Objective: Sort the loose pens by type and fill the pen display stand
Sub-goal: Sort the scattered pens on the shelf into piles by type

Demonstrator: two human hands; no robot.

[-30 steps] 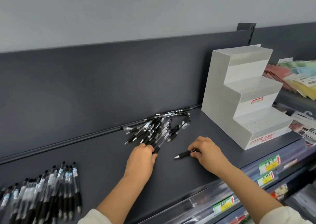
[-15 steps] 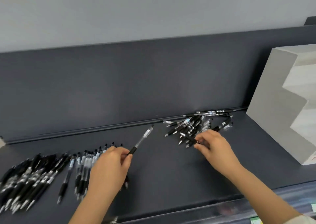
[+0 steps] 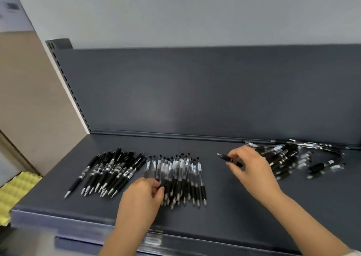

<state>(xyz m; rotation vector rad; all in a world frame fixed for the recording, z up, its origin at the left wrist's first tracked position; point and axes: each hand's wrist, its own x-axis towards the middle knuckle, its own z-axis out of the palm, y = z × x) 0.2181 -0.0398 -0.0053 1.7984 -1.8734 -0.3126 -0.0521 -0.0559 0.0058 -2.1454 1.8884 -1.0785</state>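
1. Blur is heavy here. The left hand (image 3: 141,197) curls its fingers into the near left corner of the clear-barrelled pens (image 3: 181,175), and I cannot tell whether it grips one.
2. The right hand (image 3: 253,169) pinches a black pen (image 3: 224,157), tip pointing left. It covers the left end of the loose heap (image 3: 289,158).
3. The black-barrelled pens (image 3: 113,169) lie in a row just left of the clear ones.
4. Yellow foam (image 3: 13,193) is cut off by the left edge.
5. On the shelf (image 3: 224,207) there is bare room between the clear row and the right hand, along the front lip, and back to the rear panel (image 3: 195,91).
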